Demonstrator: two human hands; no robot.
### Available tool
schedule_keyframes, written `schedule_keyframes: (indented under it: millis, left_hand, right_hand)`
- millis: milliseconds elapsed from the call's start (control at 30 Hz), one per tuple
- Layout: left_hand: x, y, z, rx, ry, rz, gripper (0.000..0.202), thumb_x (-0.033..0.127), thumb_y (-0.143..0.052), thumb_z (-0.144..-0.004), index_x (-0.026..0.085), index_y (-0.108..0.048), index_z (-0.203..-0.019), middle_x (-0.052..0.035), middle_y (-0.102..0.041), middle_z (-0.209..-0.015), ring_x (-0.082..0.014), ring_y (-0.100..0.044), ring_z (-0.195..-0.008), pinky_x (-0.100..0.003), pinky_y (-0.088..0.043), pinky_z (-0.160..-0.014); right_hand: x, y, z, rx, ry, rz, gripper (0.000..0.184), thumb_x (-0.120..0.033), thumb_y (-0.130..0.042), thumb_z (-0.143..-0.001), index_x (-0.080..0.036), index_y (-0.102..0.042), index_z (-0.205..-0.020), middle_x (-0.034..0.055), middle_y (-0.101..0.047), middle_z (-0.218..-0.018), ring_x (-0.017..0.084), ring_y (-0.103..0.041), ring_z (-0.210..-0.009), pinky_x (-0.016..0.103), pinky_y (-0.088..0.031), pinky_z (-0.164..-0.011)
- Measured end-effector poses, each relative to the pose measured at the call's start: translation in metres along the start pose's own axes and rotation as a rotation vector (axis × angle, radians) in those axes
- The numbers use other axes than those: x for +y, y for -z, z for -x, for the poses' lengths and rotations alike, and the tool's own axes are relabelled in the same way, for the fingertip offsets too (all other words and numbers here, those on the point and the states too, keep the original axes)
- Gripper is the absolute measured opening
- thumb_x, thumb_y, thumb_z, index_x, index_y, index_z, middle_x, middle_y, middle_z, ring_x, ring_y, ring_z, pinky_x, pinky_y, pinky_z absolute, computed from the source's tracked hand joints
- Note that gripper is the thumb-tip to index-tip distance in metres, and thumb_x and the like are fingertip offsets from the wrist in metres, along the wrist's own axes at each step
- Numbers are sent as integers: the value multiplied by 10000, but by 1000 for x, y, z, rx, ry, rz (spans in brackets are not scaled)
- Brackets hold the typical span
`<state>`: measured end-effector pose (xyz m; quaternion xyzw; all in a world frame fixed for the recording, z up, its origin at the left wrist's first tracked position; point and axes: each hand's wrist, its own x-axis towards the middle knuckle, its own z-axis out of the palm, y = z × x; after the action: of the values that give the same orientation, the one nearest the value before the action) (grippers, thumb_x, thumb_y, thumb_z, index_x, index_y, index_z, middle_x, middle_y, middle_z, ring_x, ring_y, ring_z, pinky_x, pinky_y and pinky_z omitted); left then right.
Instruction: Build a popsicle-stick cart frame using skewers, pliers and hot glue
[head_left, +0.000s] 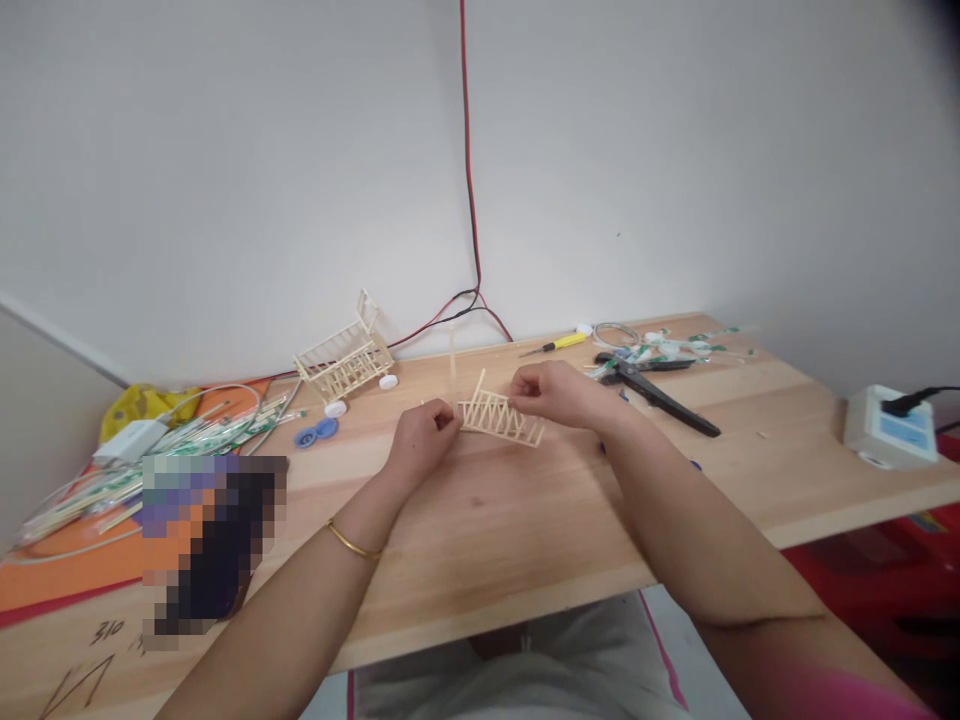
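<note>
A small lattice frame of thin wooden sticks (501,420) lies low over the middle of the table, with slanted sticks between its long sides. My left hand (425,437) is closed on the frame's left end, fingers curled in a pinch. At its upper right side, my right hand (551,392) has its fingertips pinched together close to the sticks; whatever they hold is hidden. One stick sticks up from the frame's far edge. Behind and to the left stands a larger cart-like model of sticks (345,362) with white round caps (335,409) at its base.
Blue caps (316,432) sit left of my left hand. Bagged sticks (217,440) lie on an orange sheet (67,565). To the right are black-handled cutters (660,395), a yellow-handled screwdriver (566,342), plastic wrappers (660,348) and a white power socket (889,427).
</note>
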<state>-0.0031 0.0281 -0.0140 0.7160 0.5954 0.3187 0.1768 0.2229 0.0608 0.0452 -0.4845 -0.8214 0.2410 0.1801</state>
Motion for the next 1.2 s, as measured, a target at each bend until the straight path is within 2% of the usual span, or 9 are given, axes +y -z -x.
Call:
schedule_keyframes:
  millis: [333,667,1200]
  left_hand:
    - [-1,-1,1,2,2,10,111,205,-537,-731,173,-577,-633,15,-602,-597,-118,-536,-570,-224,-374,-566]
    - [0,1,2,-2,-5,4,93,160,-539,-714,171,-591,-638,10,-618,-615,-123,-543,-587,-228,-379,-575]
    - [-2,-1,2,-6,-15,11,93,158,-524,-716,171,-578,-642,6,-617,-625,-126,-544,-600,-231,-370,-585]
  right_hand:
    - [2,-5,-15,-72,77,-217,171,-246,-551,-720,-151,-660,-811,-6,-622,-681,92,-514,-589,187,-366,-525]
    - [7,-12,-26,-103,-10,-449,241,-360,-582,-746,-150,-648,-844,5,-636,-693,89,-531,-572,192,-393,-523]
    - [7,-17,-25,-55,-24,-538,217,-361,-605,-756,-156,-639,-817,-11,-599,-661,79,-515,-564,187,-376,-520]
